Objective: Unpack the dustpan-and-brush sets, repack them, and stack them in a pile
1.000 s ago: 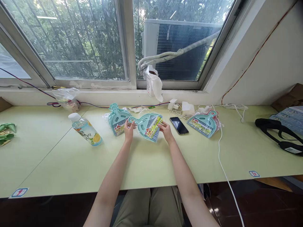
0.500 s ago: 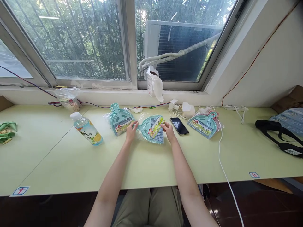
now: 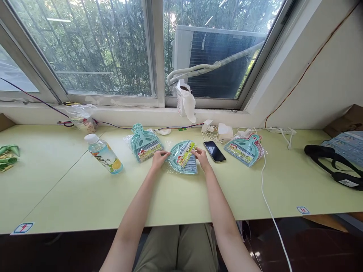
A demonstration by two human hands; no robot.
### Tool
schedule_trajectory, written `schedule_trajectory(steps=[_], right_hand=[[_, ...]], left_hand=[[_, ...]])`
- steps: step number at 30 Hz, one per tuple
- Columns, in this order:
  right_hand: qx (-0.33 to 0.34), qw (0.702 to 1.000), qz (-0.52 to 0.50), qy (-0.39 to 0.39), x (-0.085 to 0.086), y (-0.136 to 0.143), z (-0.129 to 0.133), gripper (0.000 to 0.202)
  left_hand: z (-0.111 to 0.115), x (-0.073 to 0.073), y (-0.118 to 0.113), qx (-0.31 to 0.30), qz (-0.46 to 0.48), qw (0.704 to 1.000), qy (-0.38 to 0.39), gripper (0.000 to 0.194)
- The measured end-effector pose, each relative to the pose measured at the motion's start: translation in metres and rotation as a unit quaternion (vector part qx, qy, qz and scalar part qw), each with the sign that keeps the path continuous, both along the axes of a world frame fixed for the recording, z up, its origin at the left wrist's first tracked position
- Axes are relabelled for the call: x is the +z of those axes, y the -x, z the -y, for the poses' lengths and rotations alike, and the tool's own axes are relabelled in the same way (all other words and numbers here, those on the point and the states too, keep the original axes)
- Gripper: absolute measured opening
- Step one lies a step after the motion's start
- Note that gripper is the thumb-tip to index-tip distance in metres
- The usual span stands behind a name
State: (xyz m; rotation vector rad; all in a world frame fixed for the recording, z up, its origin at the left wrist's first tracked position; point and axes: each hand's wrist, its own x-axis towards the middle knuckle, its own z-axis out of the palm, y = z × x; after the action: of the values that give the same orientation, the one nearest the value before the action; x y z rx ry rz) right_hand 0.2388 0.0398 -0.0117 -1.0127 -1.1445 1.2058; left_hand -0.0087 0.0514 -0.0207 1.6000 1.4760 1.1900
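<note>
A teal dustpan and brush set (image 3: 185, 160) in clear plastic, with a yellow-green label card (image 3: 186, 154), lies at the middle of the table. My left hand (image 3: 160, 158) pinches its handle end, the fingers covering the handle. On the other side, my right hand (image 3: 201, 156) has its thumb and fingers closed on the upper right edge, at the label's end. Behind my left hand rests a bagged stack of teal dustpans (image 3: 145, 143). More bagged dustpans (image 3: 244, 149), teal with a pink one beneath, lie to the right.
A bottle (image 3: 104, 154) stands at the left. Right of my right hand is a phone (image 3: 214, 152); behind it sit white chargers and a small box (image 3: 225, 132). A white cable (image 3: 263, 189) crosses the table's front edge. Black straps (image 3: 334, 162) lie far right.
The middle dustpan set has turned slightly, its broad end a little lower. My left hand has shifted slightly right and down along the handle, its fingers now over it.
</note>
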Motion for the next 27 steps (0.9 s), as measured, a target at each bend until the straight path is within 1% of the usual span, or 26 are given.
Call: schedule_trajectory(steps=[4,7,9,12,15,18,21,24,27], right_hand=[[-0.036,0.999,-0.017,-0.002,-0.004,-0.003,-0.004,0.046],[-0.069,0.997,-0.042,-0.015,-0.009,-0.009,-0.009,0.045],[-0.103,0.992,-0.064,-0.016,-0.013,-0.014,-0.013,0.045],[-0.17,0.98,-0.103,-0.009,-0.019,-0.023,-0.019,0.049],[-0.226,0.964,-0.139,-0.007,-0.024,-0.029,-0.024,0.05],[-0.241,0.957,-0.164,0.0,-0.027,-0.03,-0.027,0.048],[-0.228,0.96,-0.165,0.007,-0.028,-0.026,-0.027,0.05],[-0.209,0.965,-0.159,0.014,-0.027,-0.021,-0.027,0.052],[-0.196,0.968,-0.154,0.014,-0.026,-0.016,-0.026,0.053]], left_hand=[[-0.003,-0.001,0.002,0.013,0.055,0.998,-0.021,0.038],[-0.008,-0.004,0.007,0.041,0.111,0.993,-0.029,0.038],[-0.012,-0.006,0.011,0.069,0.166,0.983,-0.04,0.038],[-0.018,-0.009,0.019,0.144,0.241,0.958,-0.065,0.037],[-0.021,-0.009,0.024,0.233,0.268,0.93,-0.091,0.034],[-0.018,-0.006,0.025,0.286,0.262,0.909,-0.151,0.031],[-0.011,0.001,0.02,0.313,0.227,0.896,-0.218,0.035],[-0.001,0.011,0.015,0.347,0.175,0.881,-0.27,0.046],[0.009,0.019,0.014,0.406,0.096,0.858,-0.302,0.06]])
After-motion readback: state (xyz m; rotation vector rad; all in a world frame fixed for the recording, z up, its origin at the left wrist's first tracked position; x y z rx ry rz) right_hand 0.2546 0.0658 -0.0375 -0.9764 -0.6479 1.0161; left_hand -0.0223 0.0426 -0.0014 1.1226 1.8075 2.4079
